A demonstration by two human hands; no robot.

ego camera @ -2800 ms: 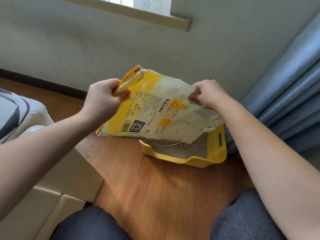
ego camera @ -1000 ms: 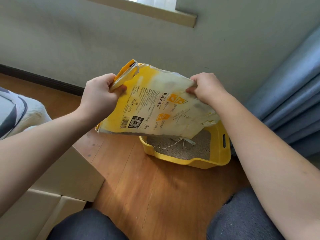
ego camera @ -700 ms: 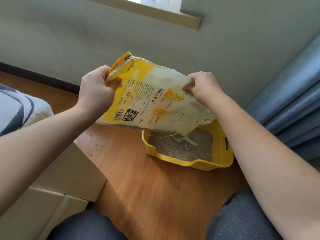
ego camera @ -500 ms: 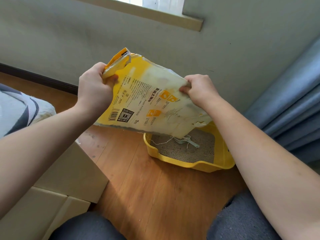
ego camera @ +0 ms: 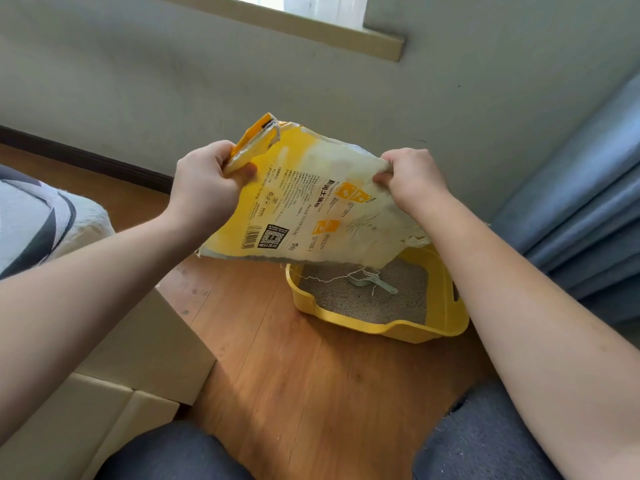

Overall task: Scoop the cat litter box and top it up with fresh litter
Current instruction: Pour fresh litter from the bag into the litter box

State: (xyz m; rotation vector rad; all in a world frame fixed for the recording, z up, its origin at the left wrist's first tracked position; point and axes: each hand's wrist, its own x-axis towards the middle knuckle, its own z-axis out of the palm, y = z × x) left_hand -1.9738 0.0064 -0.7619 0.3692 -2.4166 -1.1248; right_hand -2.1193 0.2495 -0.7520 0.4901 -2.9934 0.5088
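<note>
A: What's at the left?

B: Cardboard boxes (ego camera: 104,368) on the wooden floor (ego camera: 294,375). Then the left hand (ego camera: 204,188) pinches the litter bag (ego camera: 311,209) by its folded yellow corner.

A: And the right hand (ego camera: 412,178)?

B: Fingers curled round the bag's other upper edge. The bag hangs upturned above the yellow litter box (ego camera: 398,329), torn mouth down, threads trailing over a pale scoop (ego camera: 367,282) lying on the litter.

A: How will it handle?

B: Probably limp, crinkly and light; grip the corners firmly.
</note>
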